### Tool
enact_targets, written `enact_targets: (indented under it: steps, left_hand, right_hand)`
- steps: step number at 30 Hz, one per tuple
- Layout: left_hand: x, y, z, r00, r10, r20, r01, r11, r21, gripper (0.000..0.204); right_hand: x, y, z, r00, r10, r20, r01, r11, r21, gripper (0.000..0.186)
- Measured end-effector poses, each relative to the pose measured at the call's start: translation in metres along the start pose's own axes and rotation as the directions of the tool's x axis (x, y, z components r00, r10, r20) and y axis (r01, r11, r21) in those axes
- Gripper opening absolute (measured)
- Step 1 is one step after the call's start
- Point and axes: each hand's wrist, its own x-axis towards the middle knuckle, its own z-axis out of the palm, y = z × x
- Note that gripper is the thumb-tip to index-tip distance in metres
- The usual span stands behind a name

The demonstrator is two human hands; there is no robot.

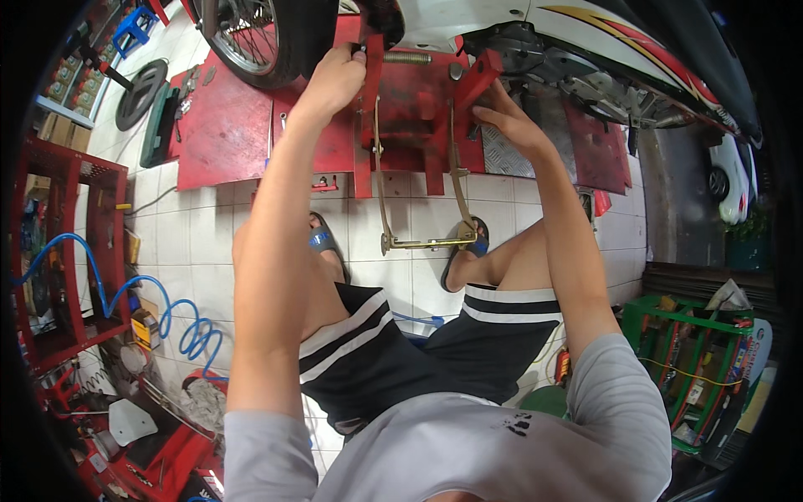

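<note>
A red metal wheel clamp point(407, 113) with two upright plates stands at the near edge of the red motorcycle lift table point(219, 134). My left hand point(337, 81) is closed at the top of its left plate, the fingertips partly hidden. On the other side, my right hand point(512, 125) curls round the right red arm, with some fingers behind it. A coil spring point(406, 58) lies across between the plates. From the clamp a U-shaped metal foot lever point(428, 244) reaches down towards my feet.
A motorcycle wheel point(251, 42) stands on the table at the left, and a white motorcycle body point(585, 42) at the right. A coiled blue air hose point(180, 322) hangs by a red tool rack point(67, 251). A green metal rack point(690, 368) stands at the lower right.
</note>
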Motion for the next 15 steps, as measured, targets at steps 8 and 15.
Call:
enact_targets:
  steps: [8,15]
  left_hand:
    - [-0.005,0.014,0.018,0.956,0.105,-0.273,-0.071,0.989,0.130,0.043]
    - [-0.002,0.010,-0.005,0.918,-0.374,-0.131,0.369,0.927,-0.058,0.076]
  right_hand:
    - [0.011,0.010,0.012,0.986,0.141,-0.085,-0.127,0.980,0.154,0.103]
    - [0.008,0.002,0.005,0.979,0.167,-0.117,-0.147,0.976,0.159,0.099]
